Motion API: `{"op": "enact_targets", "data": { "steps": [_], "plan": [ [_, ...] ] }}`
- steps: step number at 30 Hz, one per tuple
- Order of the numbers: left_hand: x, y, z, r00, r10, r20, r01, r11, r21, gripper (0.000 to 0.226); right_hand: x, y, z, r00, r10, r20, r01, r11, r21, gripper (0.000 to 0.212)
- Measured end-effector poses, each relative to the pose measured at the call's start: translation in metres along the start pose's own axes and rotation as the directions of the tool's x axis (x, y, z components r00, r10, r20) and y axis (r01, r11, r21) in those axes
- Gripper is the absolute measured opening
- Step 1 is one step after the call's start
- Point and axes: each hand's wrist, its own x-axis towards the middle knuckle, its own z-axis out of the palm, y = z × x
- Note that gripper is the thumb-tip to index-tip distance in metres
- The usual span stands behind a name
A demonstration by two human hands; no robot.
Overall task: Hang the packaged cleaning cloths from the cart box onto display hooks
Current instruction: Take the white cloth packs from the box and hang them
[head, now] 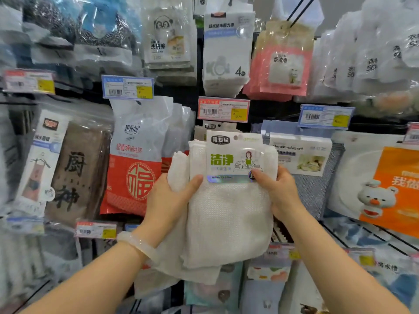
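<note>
Both hands, left (169, 201) and right (281, 193), grasp white cloths (229, 214) before a display wall (226, 109) of hung packs; price tag (223, 109) above cloths.

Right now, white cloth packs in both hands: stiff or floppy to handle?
Likely floppy: the white cloth packs sag below the left hand and right hand. Probably light, since thumbs alone pin the front. The card header looks stiffer, so its hole should guide hanging.

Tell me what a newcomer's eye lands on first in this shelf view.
First, the white cleaning cloths at center, gripped by the left hand and right hand from either side. Next, the red-and-white steel wool pack hanging just left of them, and the orange bear package at far right.
</note>
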Motion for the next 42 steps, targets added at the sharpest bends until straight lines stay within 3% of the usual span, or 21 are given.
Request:
{"op": "enact_targets", "data": {
  "steps": [4,7,10,13,16,18,25,31,37,42],
  "plan": [
    [-0.001,0.003,-0.009,0.997,0.061,-0.043,-0.042,0.936,0.351,0.05,0.013,-0.008,0.002,0.998,-0.025,0.057,0.027,0.998,-0.051,0.025],
    [-0.001,0.003,-0.013,0.997,0.053,-0.054,-0.027,0.918,0.396,0.054,0.021,-0.016,0.008,0.994,-0.083,0.076,0.09,0.992,-0.094,0.024],
    [0.0,0.004,-0.013,0.988,0.135,-0.079,-0.09,0.904,0.419,0.061,0.029,-0.023,0.018,0.988,-0.131,0.079,0.138,0.985,-0.099,0.022],
    [0.004,0.004,-0.01,0.971,0.238,-0.012,-0.184,0.778,0.6,0.08,0.036,-0.024,0.025,0.987,-0.152,0.053,0.156,0.984,-0.086,0.021],
    [0.004,0.003,-0.004,0.965,0.239,0.112,-0.239,0.61,0.755,0.095,0.04,-0.02,0.026,0.984,-0.175,0.027,0.177,0.98,-0.086,0.022],
    [0.005,0.002,0.001,0.968,0.201,0.148,-0.239,0.572,0.785,0.103,0.041,-0.017,0.026,0.98,-0.198,0.022,0.2,0.975,-0.098,0.023],
    [0.021,-0.005,0.006,0.982,0.14,0.127,-0.189,0.697,0.692,0.114,0.041,-0.009,0.028,0.983,-0.179,0.028,0.179,0.984,0.021,0.023],
    [0.026,-0.016,0.007,0.987,0.118,0.105,-0.158,0.711,0.685,0.114,0.039,-0.014,0.034,0.994,-0.102,-0.024,0.102,0.995,0.012,0.021],
    [0.028,-0.015,0.008,0.982,0.162,0.099,-0.188,0.755,0.628,0.114,0.035,-0.027,0.043,0.984,-0.162,-0.071,0.158,0.986,-0.053,0.017],
    [0.031,-0.018,0.011,0.98,0.156,0.126,-0.2,0.75,0.63,0.112,0.033,-0.021,0.041,0.989,-0.117,-0.092,0.114,0.993,-0.038,0.021]
  ]
}}
